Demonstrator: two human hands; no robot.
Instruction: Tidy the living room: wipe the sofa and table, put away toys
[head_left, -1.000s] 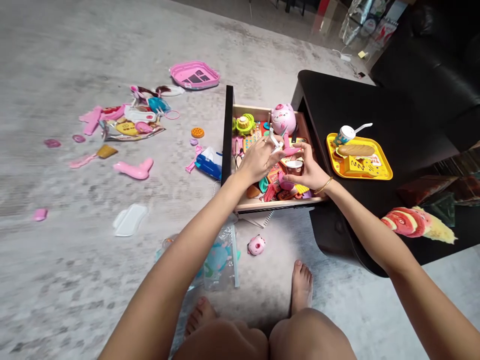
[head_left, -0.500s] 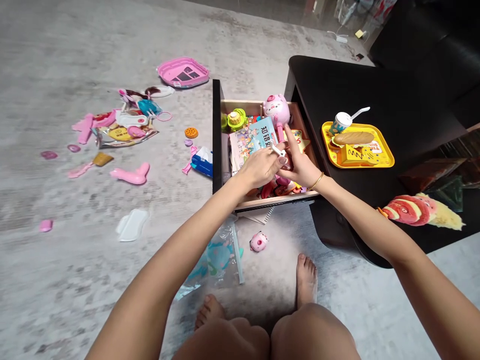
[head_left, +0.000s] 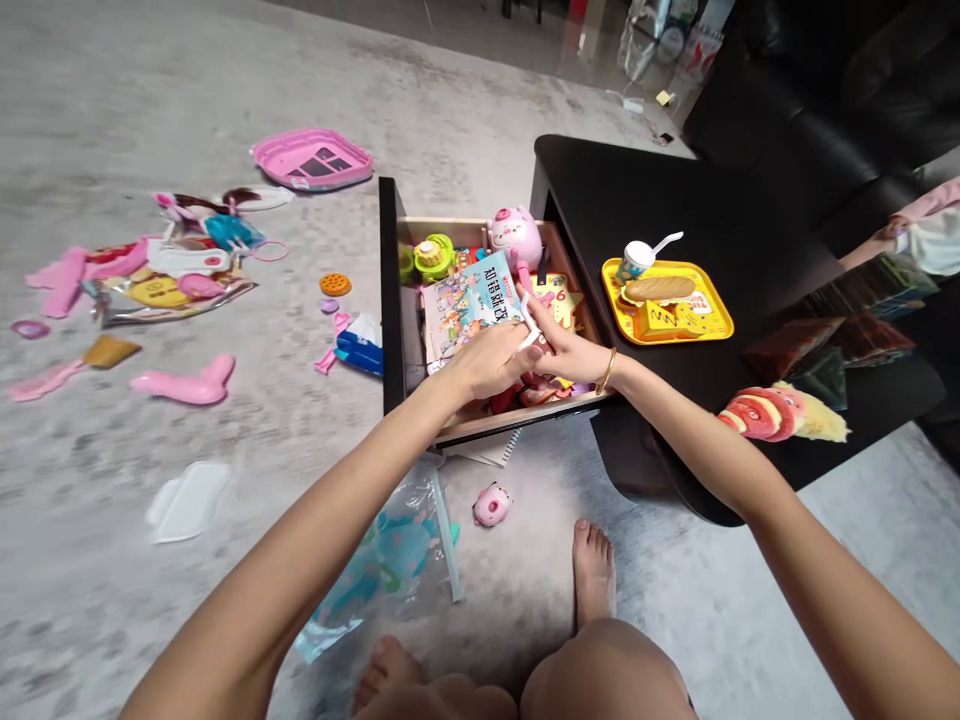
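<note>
Over the open drawer (head_left: 495, 425), my left hand (head_left: 491, 358) and my right hand (head_left: 574, 355) meet. Between them is a small toy whose white bent straw-like piece (head_left: 529, 318) sticks up; its dark reddish body is mostly hidden by my fingers. My left fingers are closed at it, and my right hand cups it from the other side. Below lie a picture book (head_left: 472, 295) and a yellow star-shaped toy (head_left: 564, 300). Behind them in the drawer are a pink pig toy (head_left: 516, 238) and a green round toy (head_left: 435, 257).
A yellow tray (head_left: 724, 325) with a toy cup (head_left: 636, 260) and toy bread (head_left: 664, 290) sits on the black table (head_left: 600, 190). Toys and a pink tub (head_left: 315, 158) lie on the floor at left. A plastic bag (head_left: 397, 545) and a small pig toy (head_left: 493, 505) lie near my feet. Another person's arm (head_left: 870, 252) shows at right.
The view has shifted, so the drawer and table appear further left. My hands stay together over the drawer with the small toy. A person's arm has come into view at right.
</note>
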